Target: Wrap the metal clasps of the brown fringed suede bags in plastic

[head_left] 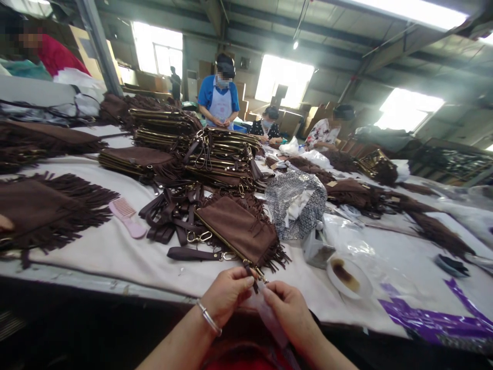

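Note:
A brown fringed pouch [242, 228] with a gold zipper lies in front of me, its near corner close to my hands. My left hand [231, 288] pinches a short dark strap [248, 270] at that corner. In my right hand [287, 306] a thin whitish plastic piece [271, 316] is gripped, hanging down toward my lap; its exact kind is unclear. Both hands are side by side at the table's front edge, fingertips nearly touching. Just beyond my left hand rests a brown wrist strap [198, 254] with a gold clasp.
Stacked brown pouches [219, 154] stand at the back, with a heap of straps [169, 216] before them. A pink comb [127, 218] lies left. To the right are a bubble-wrap bag [296, 198], a white dish with brown residue [348, 277] and purple packaging [431, 318]. Co-workers [219, 97] stand and sit beyond.

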